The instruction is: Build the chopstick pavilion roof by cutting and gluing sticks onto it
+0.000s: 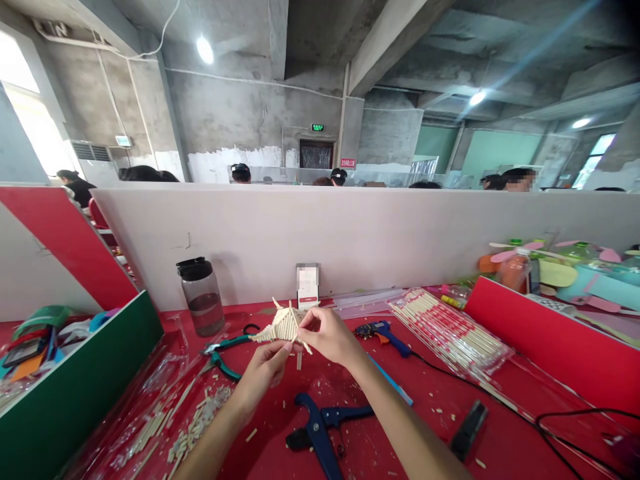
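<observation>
The small stick model (pixel 286 325) is just above the desk (pixel 420 427), in front of you; your left hand (pixel 265 369) has its grip pinched on the lower edge, while your right hand's (pixel 331 339) grip is nearly closed, fingertips at its right side. Beyond, a lidded bottle (pixel 201 297) is part full of liquid, a clear packet (pixel 453 330) holds sticks, and a green-walled bin (pixel 107 373) holds jumbled items.

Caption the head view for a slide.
Left hand and right hand hold a pale stick model above a red table.
</observation>
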A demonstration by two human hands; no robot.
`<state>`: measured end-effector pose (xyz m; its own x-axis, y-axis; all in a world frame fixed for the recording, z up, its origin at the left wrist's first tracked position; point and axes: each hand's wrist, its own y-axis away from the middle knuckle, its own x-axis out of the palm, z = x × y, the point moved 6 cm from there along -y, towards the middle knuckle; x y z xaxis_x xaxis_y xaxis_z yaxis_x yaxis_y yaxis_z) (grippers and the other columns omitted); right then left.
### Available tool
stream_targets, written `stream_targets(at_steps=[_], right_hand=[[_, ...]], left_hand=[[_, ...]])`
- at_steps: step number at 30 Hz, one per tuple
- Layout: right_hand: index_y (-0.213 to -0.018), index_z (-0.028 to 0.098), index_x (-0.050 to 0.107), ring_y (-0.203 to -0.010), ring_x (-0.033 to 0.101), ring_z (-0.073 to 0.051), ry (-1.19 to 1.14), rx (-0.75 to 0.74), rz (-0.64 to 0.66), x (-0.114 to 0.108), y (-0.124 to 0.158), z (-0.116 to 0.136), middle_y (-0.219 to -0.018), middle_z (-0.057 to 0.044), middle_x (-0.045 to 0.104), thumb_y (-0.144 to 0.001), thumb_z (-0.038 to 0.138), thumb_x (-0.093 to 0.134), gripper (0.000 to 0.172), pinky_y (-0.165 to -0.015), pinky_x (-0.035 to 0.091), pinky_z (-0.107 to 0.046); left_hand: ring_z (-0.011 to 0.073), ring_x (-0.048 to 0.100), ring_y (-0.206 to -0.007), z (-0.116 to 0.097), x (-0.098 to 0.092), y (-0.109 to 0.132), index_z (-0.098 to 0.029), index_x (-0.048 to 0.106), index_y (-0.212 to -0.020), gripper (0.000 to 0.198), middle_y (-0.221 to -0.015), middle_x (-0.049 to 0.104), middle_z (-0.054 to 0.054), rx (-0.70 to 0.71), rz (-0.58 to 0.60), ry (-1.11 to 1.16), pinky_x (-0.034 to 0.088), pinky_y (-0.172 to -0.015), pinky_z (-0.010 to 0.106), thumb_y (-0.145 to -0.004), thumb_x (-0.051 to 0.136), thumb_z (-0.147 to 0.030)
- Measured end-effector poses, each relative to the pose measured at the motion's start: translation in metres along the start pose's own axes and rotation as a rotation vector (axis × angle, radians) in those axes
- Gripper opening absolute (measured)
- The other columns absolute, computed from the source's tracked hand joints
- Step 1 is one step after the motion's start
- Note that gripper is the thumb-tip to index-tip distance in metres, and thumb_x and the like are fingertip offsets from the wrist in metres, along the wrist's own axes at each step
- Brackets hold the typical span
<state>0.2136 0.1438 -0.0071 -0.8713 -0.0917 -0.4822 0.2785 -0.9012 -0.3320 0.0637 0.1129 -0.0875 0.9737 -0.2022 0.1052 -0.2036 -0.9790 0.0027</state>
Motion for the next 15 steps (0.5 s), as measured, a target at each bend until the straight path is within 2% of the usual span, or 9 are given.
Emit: stream_targets(at_steps=[10, 15], right_hand=[[-0.073, 0.019, 0.065, -0.071, 0.065, -0.017, -0.048, 0.025, -0.010, 0.0032, 0.0007, -0.0051, -0.074, -0.001, 0.070, -0.076, 0.016, 0.067, 0.005, -0.065, 0.045, -0.026], [-0.071, 0.019, 0.063, -0.067, 0.064, -0.017, -0.076, 0.027, -0.009, 0.0041, 0.0012, -0.0054, -0.071, 0.000, 0.069, -0.075, 0.016, 0.067, 0.006, -0.061, 0.044, -0.025]], left_hand=[[0.0095, 0.028, -0.046, -0.0050, -0.0030, 0.0038, -0.012, 0.075, -0.091, 0.055, -0.049, 0.036, -0.009, 0.006, -0.050, -0.060, 0.019, -0.047, 0.025, -0.077, 0.072, -0.065], [0.0091, 0.038, -0.045, 0.0003, -0.0035, 0.0030, -0.012, 0.075, -0.089, 0.045, -0.055, 0.050, -0.005, -0.026, -0.006, 0.002, 0.022, -0.046, 0.024, -0.081, 0.070, -0.056]])
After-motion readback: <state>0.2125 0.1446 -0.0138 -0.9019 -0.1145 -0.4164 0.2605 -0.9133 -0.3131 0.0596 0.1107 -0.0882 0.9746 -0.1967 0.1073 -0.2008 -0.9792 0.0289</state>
